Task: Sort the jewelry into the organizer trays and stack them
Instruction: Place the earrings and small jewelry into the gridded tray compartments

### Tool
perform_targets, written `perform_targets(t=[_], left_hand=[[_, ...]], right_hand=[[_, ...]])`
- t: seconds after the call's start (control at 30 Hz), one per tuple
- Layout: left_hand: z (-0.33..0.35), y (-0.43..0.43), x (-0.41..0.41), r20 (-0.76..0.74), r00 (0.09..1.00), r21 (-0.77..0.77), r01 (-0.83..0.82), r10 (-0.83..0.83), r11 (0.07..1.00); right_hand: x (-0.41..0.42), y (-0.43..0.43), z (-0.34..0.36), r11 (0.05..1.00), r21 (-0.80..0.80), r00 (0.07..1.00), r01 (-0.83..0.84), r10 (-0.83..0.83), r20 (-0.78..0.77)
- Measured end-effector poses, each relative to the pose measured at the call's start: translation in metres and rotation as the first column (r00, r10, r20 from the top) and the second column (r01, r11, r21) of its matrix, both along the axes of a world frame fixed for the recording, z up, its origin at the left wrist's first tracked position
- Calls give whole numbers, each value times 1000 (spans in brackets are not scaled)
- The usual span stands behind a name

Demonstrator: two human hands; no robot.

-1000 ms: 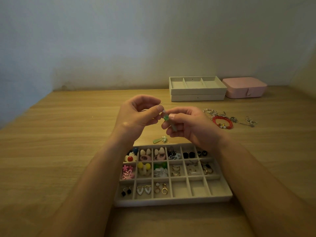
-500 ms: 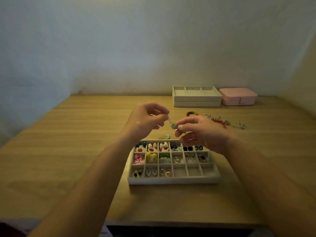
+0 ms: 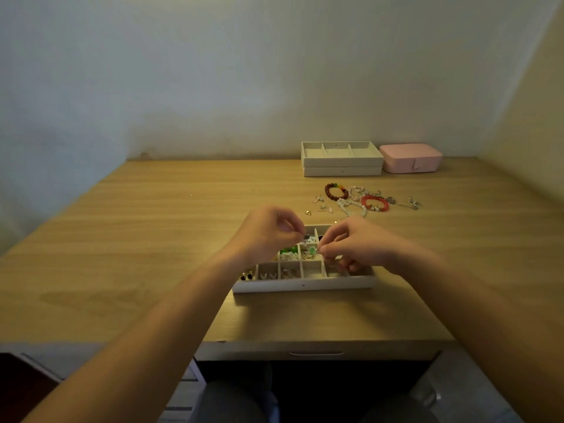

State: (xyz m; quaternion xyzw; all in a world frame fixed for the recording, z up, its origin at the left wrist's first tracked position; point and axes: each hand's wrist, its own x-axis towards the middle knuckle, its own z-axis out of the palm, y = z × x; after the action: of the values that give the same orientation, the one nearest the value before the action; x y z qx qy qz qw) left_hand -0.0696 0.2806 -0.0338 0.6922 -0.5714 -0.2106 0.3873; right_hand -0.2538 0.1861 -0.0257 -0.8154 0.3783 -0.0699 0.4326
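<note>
Left hand (image 3: 268,236) pinches a tiny piece (image 3: 306,236); right hand (image 3: 351,248) pinches green earring (image 3: 312,249) over tray (image 3: 305,285). Advise working low so drops land inside

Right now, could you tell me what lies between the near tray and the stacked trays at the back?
In the head view: a brown bead bracelet, a red bracelet, a white bead strand and earrings.

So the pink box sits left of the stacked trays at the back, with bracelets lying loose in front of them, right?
Not quite. The head view shows the pink box to the right of the stacked trays, not the left. The bracelets do lie loose in front of them.
</note>
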Motion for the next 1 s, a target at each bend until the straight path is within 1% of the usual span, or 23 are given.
perform_targets(t=[0.2, 0.37, 0.57, 0.73, 0.87, 0.93, 1.0], left_hand=[[-3, -3, -3, 108, 993, 51, 40, -45, 998], [-6, -3, -8, 195, 978, 111, 57, -78, 992], [-3, -3, -11, 319, 939, 166, 80, -131, 983], [0, -3, -13, 357, 924, 182, 75, -137, 980], [1, -3, -14, 383, 912, 195, 74, -145, 978], [2, -4, -15, 386, 910, 204, 75, -151, 976], [3, -4, -16, 388, 908, 216, 78, -159, 973]], right_hand=[[4, 2, -4, 967, -220, 989, -126, 105, -105], [4, 4, -10, 936, -287, 974, -202, 161, -159], [7, 6, -15, 920, -317, 965, -233, 177, -196], [6, 6, -16, 895, -352, 950, -274, 193, -246], [5, 8, -12, 877, -338, 920, -343, 241, -308], [4, 8, -11, 876, -337, 921, -346, 248, -300], [2, 7, -11, 885, -339, 936, -321, 241, -255]])
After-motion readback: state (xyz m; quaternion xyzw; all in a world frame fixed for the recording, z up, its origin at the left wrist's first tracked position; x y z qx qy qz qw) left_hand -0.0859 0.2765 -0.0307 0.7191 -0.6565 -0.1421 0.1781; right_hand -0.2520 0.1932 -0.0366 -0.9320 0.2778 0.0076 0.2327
